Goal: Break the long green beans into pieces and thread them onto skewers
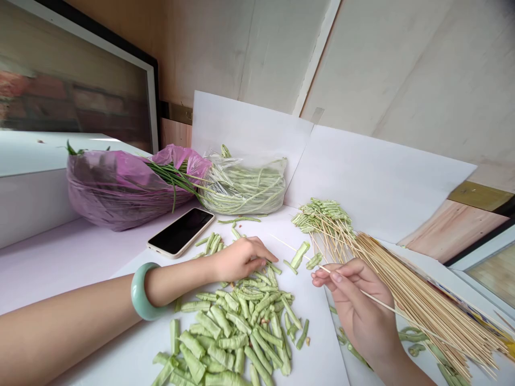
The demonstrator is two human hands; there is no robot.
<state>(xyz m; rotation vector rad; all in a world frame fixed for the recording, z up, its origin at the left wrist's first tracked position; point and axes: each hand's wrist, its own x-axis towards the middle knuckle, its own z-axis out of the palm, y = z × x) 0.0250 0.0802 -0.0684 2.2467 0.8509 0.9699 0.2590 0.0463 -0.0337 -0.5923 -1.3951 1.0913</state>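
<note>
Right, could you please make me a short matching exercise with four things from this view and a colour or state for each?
Things:
1. phone
2. bangle
3. purple bag
4. right hand

Colours or states:
A. holding a skewer
B. with green stalks sticking out
C. dark screen facing up
D. pale green and ring-shaped

Pairs: 1-C, 2-D, 3-B, 4-A

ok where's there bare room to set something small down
Bare patches: the lilac tabletop between the purple plastic bag and the left forearm, and white paper between the cut green bean pieces and right hand. Crowded: the centre, with those pieces, and the right, with thin wooden skewers.
</note>
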